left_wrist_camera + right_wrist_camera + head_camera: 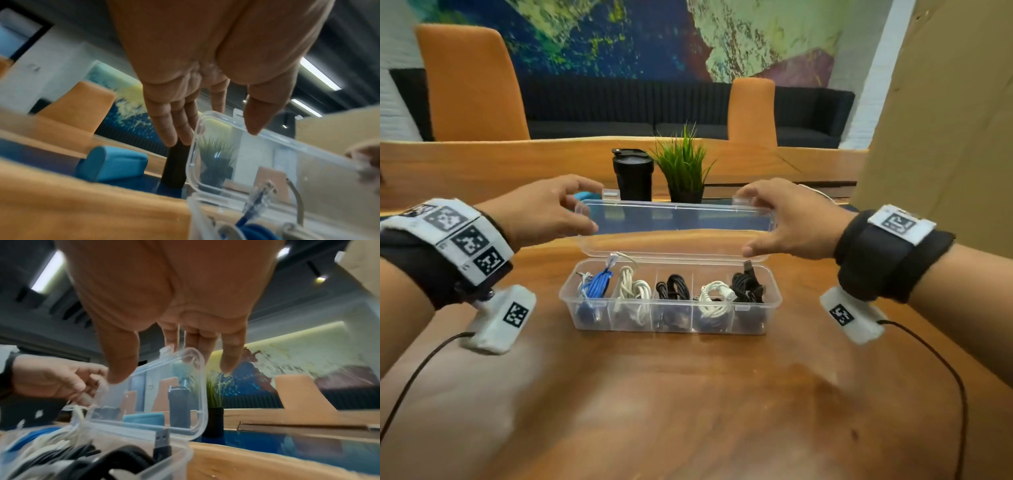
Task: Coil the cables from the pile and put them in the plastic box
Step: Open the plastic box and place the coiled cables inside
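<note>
A clear plastic box [671, 300] with several compartments stands mid-table. It holds coiled cables: blue [597, 284], white [633, 291], black [674, 286], white [717, 294], and a black cable [751, 287] whose USB plug [162, 443] sticks up. The hinged lid [674, 222] stands half raised. My left hand [590, 207] holds its left end, thumb in front and fingers behind, as the left wrist view shows [211, 134]. My right hand [748, 222] holds the right end the same way [172, 369]. No cable pile shows on the table.
Behind the box stand a black cup [633, 174] and a small potted plant [685, 164]. Orange chairs [472, 85] line the wooden table's [688, 411] far side. A cardboard panel [945, 120] rises at the right. Thin black wires trail from both wrist cameras.
</note>
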A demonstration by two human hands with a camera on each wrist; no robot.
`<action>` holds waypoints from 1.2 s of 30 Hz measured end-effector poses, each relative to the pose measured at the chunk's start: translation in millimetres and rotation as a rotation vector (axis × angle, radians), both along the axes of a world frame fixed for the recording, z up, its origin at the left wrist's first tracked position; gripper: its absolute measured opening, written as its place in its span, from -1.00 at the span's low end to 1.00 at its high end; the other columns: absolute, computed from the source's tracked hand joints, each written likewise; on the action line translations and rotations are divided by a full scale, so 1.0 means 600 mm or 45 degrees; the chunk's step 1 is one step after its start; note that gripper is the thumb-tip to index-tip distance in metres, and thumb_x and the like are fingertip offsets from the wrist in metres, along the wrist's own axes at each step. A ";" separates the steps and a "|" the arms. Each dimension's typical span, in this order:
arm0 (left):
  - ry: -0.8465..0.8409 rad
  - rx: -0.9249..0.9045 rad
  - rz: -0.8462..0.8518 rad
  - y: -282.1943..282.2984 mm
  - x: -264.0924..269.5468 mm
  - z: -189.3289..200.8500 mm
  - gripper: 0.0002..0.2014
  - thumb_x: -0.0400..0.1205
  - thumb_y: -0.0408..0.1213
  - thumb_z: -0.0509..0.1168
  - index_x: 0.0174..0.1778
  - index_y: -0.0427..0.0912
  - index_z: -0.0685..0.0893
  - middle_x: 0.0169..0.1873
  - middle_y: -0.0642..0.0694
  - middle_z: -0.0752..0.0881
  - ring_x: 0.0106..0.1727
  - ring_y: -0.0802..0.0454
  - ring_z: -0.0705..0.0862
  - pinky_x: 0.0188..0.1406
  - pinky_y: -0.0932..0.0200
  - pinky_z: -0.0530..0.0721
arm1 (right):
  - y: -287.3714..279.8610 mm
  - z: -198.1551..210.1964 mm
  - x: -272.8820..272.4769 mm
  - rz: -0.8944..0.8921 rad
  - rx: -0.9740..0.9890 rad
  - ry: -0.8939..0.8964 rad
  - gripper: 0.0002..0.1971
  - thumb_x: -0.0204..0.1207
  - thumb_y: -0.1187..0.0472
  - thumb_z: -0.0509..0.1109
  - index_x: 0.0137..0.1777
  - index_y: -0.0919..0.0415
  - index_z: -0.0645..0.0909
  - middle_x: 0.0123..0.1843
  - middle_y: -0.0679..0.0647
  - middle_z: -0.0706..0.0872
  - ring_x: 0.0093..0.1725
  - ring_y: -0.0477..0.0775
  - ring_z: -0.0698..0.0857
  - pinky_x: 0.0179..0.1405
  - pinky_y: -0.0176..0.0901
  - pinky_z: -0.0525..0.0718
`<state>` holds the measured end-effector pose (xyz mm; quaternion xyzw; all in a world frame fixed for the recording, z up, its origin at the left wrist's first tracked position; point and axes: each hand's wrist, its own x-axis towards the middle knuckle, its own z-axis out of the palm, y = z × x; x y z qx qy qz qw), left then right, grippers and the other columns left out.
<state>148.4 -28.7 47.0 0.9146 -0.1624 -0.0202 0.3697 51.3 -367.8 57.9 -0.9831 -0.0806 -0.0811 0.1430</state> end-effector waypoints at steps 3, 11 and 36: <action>-0.240 0.383 -0.073 0.014 -0.036 0.010 -0.53 0.47 -0.12 0.57 0.22 0.31 0.57 0.12 0.07 0.71 0.05 0.04 0.71 0.22 -0.06 0.68 | 0.012 0.000 -0.046 0.071 -0.072 -0.056 -0.43 0.38 -0.09 0.59 0.35 -0.14 0.46 0.33 -0.13 0.58 0.27 -0.08 0.57 0.30 -0.05 0.61; -0.289 0.816 -0.401 0.033 -0.128 -0.022 -0.55 0.50 0.14 0.34 0.34 0.39 0.56 0.22 0.35 0.55 0.19 0.25 0.59 0.27 0.10 0.61 | 0.038 -0.036 -0.107 0.159 -0.327 0.148 -0.49 0.59 -0.01 0.42 0.49 -0.18 0.35 0.38 -0.19 0.61 0.30 -0.04 0.59 0.29 -0.04 0.61; -0.234 1.081 -0.385 -0.050 -0.110 -0.022 -0.62 0.47 0.02 0.56 0.20 0.12 0.76 0.14 0.10 0.74 0.13 0.03 0.68 0.19 0.04 0.66 | 0.084 -0.013 -0.061 0.050 -0.693 0.370 -0.74 0.40 -0.04 0.60 0.06 -0.05 0.77 -0.08 -0.12 0.76 -0.08 -0.05 0.66 -0.01 -0.12 0.66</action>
